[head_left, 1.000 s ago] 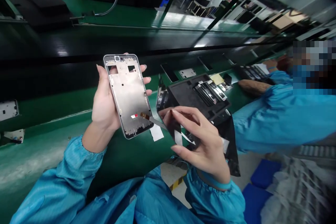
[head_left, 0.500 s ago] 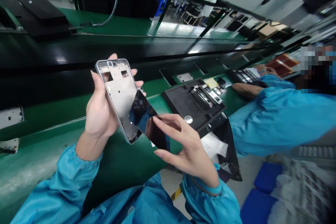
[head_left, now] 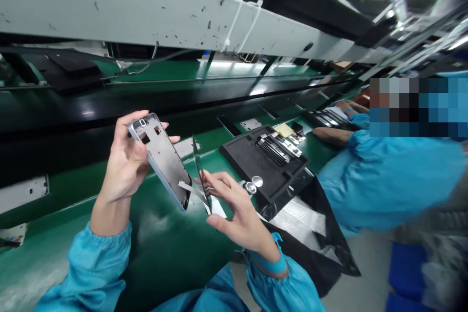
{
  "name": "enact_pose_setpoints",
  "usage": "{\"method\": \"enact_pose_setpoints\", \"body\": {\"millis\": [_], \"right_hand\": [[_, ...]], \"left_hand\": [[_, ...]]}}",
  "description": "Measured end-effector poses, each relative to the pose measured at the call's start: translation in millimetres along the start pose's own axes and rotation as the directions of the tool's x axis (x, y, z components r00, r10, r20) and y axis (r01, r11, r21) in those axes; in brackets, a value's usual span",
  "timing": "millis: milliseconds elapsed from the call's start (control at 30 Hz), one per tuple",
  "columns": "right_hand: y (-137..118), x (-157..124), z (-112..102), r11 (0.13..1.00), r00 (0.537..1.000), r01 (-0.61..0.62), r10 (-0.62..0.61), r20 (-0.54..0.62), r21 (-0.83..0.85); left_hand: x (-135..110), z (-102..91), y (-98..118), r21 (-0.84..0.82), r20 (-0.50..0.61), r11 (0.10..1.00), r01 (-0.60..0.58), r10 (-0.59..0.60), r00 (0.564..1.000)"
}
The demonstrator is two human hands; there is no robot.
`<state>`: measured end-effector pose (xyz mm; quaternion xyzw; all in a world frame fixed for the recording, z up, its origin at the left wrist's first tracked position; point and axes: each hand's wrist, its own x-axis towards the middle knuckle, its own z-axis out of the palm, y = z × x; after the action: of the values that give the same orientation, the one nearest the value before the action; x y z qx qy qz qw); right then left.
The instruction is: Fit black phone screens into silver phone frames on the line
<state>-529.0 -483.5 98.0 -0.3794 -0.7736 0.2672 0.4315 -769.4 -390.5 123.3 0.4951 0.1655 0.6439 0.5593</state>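
My left hand (head_left: 119,170) is closed around a silver phone frame (head_left: 164,156), tilted so that its bare metal inner face shows. Between the fingers and thumb of my right hand (head_left: 239,204) is a thin dark phone screen (head_left: 198,163), seen nearly edge-on. A pale flat strip (head_left: 190,188) reaches from near the screen's lower end across the lower part of the frame; where it is attached I cannot tell. Screen and frame stand apart, side by side. Under the right hand a white scrap (head_left: 218,208) lies on the green bench (head_left: 161,253).
To the right, a black foam tray (head_left: 243,153) carries a row of thin dark panels (head_left: 272,148). A small jar with its round lid (head_left: 257,182) is beside it. More phone frames (head_left: 25,192) lie at the left. A co-worker's blue sleeve (head_left: 387,175) occupies the right side.
My right hand has turned the screen from face-up over the frame to nearly edge-on beside it, uncovering the pale strip. The frame has tilted too, and the camera view has tipped upward.
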Motion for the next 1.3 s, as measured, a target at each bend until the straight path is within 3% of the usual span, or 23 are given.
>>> {"method": "enact_pose_setpoints", "body": {"millis": [133, 300, 467, 567, 733, 800, 867, 967, 1033, 1167, 1300], "right_hand": [[0.5, 7.6, 10.5, 1.000, 0.999, 0.018, -0.018, -0.031, 0.001], [6.6, 23.3, 25.5, 0.999, 0.993, 0.049, -0.048, -0.104, 0.005], [19.7, 26.1, 25.1, 0.995, 0.990, 0.095, -0.097, -0.102, -0.025], [29.0, 24.6, 33.1, 0.997, 0.987, 0.077, -0.078, -0.138, -0.014], [34.7, 22.4, 46.6, 1.000, 0.978, 0.025, -0.027, -0.207, -0.012], [31.1, 26.7, 42.3, 0.997, 0.956, -0.017, 0.039, -0.292, 0.077], [26.2, 35.0, 33.6, 0.968, 0.929, -0.087, 0.163, -0.332, 0.234], [20.3, 48.3, 21.5, 0.871, 0.919, -0.264, 0.358, -0.167, 0.415], [17.0, 52.0, 17.7, 0.821, 0.900, -0.336, 0.424, -0.098, 0.462], [7.9, 45.5, 13.6, 0.817, 0.892, -0.312, 0.428, -0.147, 0.485], [3.6, 44.2, 5.8, 0.865, 0.927, -0.289, 0.361, -0.107, 0.411]], "left_hand": [[-3.1, 3.9, -5.1, 0.054, 0.082, 0.998, -0.013, 0.008, 0.997], [-6.6, 10.7, -17.4, 0.117, 0.154, 0.986, -0.116, 0.098, 0.983], [-10.4, 13.1, -18.5, 0.105, 0.190, 0.993, -0.051, 0.030, 0.981], [-13.6, 24.7, -23.4, 0.119, 0.140, 0.992, -0.029, 0.012, 0.990], [-15.1, 45.6, -37.2, -0.052, -0.143, 0.992, 0.111, -0.118, 0.983], [-14.9, 47.4, -38.9, -0.096, -0.125, 0.976, 0.197, -0.208, 0.970], [-15.4, 47.6, -38.3, -0.094, -0.041, 0.950, 0.297, -0.302, 0.952], [-17.9, 49.5, -36.5, 0.021, 0.029, 0.940, 0.341, -0.341, 0.940], [-20.3, 52.1, -35.5, 0.107, 0.035, 0.942, 0.317, -0.323, 0.946], [-26.8, 56.7, -34.2, 0.189, 0.046, 0.945, 0.267, -0.280, 0.959], [-31.9, 60.1, -39.1, 0.286, 0.047, 0.950, 0.126, -0.145, 0.988]]}}
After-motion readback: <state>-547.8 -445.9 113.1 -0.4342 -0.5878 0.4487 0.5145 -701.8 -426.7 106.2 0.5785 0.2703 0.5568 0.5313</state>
